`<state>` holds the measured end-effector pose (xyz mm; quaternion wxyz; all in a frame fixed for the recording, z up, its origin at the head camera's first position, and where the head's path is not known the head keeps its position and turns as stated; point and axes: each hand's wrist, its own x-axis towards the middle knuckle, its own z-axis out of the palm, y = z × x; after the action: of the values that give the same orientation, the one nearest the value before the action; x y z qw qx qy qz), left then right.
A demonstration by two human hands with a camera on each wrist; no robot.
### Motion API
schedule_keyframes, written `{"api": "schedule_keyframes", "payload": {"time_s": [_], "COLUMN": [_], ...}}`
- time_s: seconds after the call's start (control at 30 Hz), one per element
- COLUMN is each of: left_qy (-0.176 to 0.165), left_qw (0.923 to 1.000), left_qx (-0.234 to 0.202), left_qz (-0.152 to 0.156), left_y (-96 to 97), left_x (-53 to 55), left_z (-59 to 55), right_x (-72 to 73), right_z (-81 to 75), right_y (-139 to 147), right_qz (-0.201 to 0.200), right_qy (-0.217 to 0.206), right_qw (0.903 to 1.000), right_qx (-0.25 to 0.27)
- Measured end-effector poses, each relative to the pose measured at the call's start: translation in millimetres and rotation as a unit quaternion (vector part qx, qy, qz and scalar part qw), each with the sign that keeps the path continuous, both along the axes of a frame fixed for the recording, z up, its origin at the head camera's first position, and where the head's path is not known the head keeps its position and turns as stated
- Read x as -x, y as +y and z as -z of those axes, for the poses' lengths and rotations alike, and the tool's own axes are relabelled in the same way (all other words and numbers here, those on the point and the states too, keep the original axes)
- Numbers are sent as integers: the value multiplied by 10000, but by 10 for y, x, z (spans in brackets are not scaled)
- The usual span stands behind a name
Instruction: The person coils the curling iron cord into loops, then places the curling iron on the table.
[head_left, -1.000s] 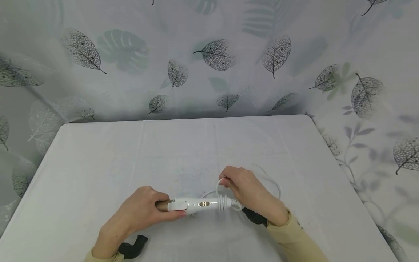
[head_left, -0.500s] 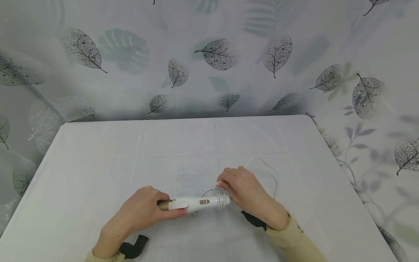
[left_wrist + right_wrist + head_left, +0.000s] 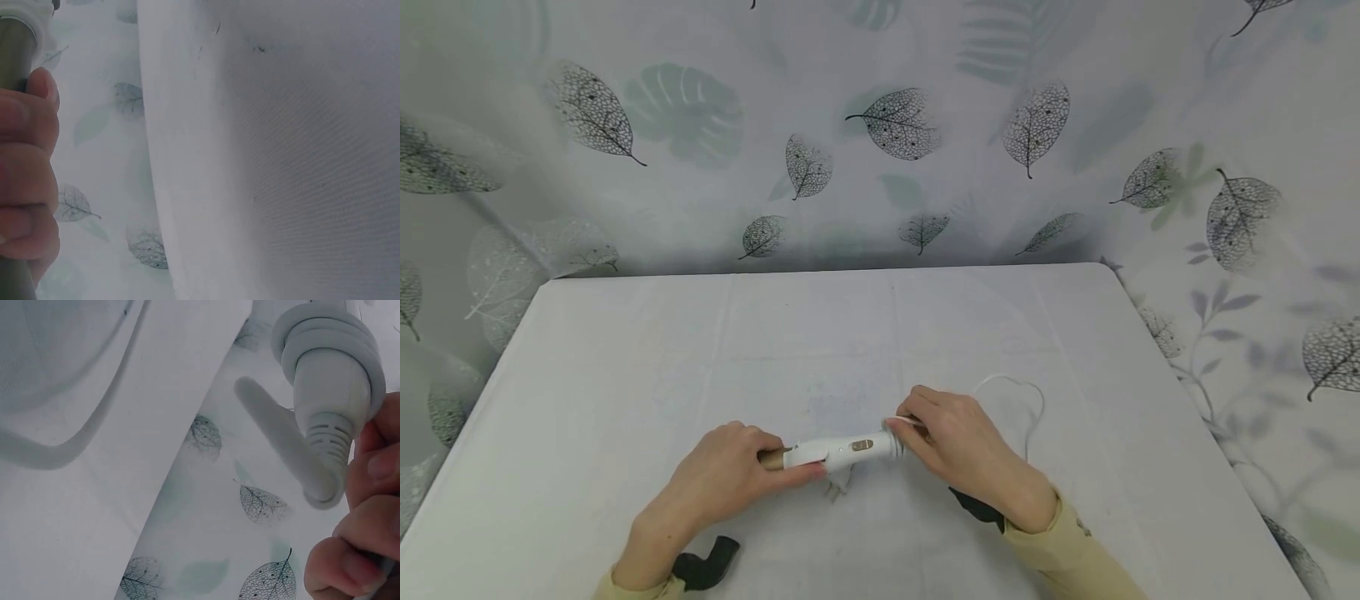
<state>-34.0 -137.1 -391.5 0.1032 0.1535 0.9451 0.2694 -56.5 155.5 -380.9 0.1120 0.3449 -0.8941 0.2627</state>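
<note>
My left hand (image 3: pixel 722 467) grips the gold-brown barrel of a white curling iron (image 3: pixel 859 448); in the left wrist view its fingers (image 3: pixel 28 169) curl round the barrel (image 3: pixel 15 53). The handle points right and tilts slightly up. At the handle's end my right hand (image 3: pixel 962 442) holds the white power cord between its curled fingers. Close up in the right wrist view, several turns of cord (image 3: pixel 375 369) circle the handle (image 3: pixel 331 390), and the cord bends back (image 3: pixel 284 440) from its ribbed collar. A plug (image 3: pixel 837 482) hangs beneath the handle.
A loose loop of cord (image 3: pixel 1037 408) trails behind my right hand over the white-covered table (image 3: pixel 820 333). Black wrist mounts (image 3: pixel 707 565) sit at both wrists. Leaf-patterned sheeting (image 3: pixel 865 192) hangs behind and beside the table.
My right hand has drawn the raised cord loop down against the handle and shifted slightly left. The iron's right end has tilted up, and the plug beneath shows more. My left hand keeps its grip.
</note>
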Motion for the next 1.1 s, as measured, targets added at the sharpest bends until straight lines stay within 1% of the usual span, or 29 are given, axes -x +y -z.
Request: {"api": "schedule_keyframes", "payload": {"time_s": [0.1, 0.23, 0.53, 0.67, 0.83, 0.97, 1.1], "left_qy": [-4, 41, 152, 150, 170, 289, 537], "left_qw": [9999, 9996, 9991, 9989, 9979, 9963, 9938], "left_qx": [57, 168, 228, 279, 420, 527, 609], "left_qz": [-124, -234, -321, -353, -456, -613, -757], "left_y": [17, 25, 20, 24, 30, 33, 40], "left_x": [-3, -9, -19, -17, -15, -9, -9], "left_z": [-7, -18, -43, -37, -34, -42, -30], "right_x": [-4, -6, -13, -9, -2, -3, -5], "right_z": [12, 20, 19, 30, 43, 46, 42], "right_y": [-2, -8, -25, -32, -42, -48, -52], "right_qz": [3, 17, 25, 69, 168, 210, 245], "right_qy": [-121, -161, -258, -216, -55, 42, 106], "right_qw": [9999, 9998, 9992, 9991, 9988, 9987, 9991], "right_qx": [109, 154, 289, 369, 458, 453, 319]}}
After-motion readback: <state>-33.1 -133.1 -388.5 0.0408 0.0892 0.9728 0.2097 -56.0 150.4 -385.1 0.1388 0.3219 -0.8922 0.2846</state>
